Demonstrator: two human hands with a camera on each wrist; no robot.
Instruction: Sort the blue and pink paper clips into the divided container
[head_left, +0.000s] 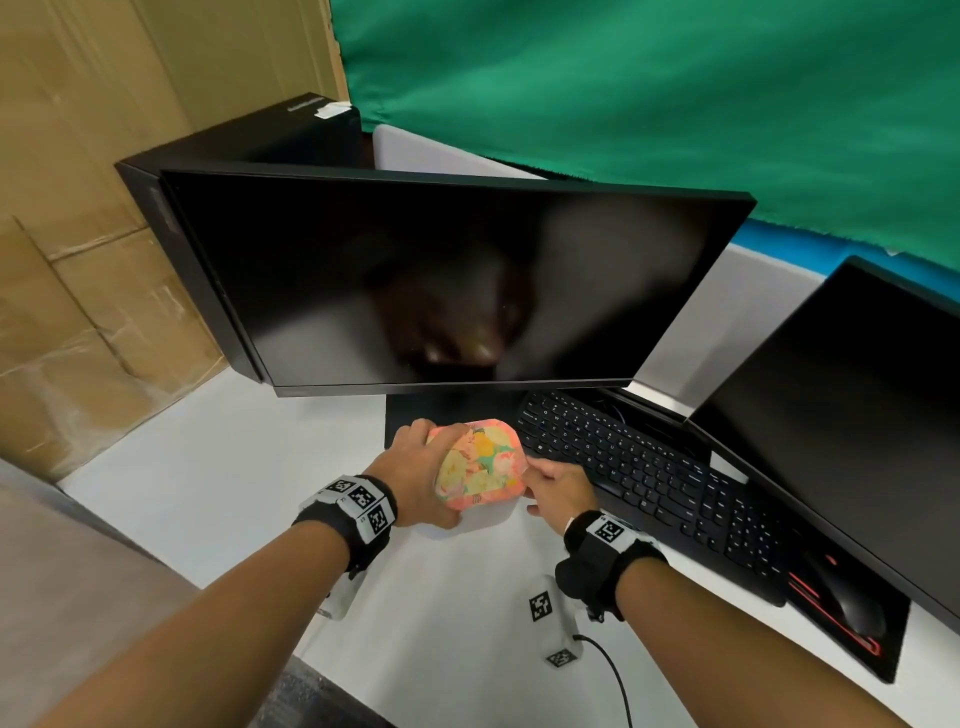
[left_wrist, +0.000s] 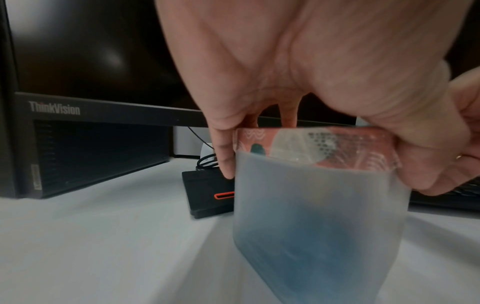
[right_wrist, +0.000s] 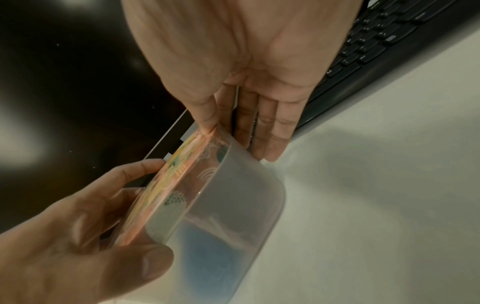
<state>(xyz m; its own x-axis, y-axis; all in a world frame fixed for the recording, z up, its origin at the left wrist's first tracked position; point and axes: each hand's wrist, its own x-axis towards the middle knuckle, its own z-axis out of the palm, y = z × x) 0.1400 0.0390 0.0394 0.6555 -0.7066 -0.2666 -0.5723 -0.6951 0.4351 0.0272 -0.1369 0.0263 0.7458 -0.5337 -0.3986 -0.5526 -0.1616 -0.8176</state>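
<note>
Container (head_left: 480, 470) with patterned lid, gripped by left hand (head_left: 415, 475), right hand (head_left: 558, 488) pinching lid edge

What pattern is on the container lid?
Colourful floral print on a pink-orange lid, clearest in the head view.

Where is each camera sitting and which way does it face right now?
Head: on the person's head, looking forward and down at the monitor, keyboard and container; shows both forearms, left hand, right hand.
Left wrist: looks along the left hand at the container.
Right wrist: looks along the right hand at the container; the left hand shows too.
Shared: the container, all three views.
</note>
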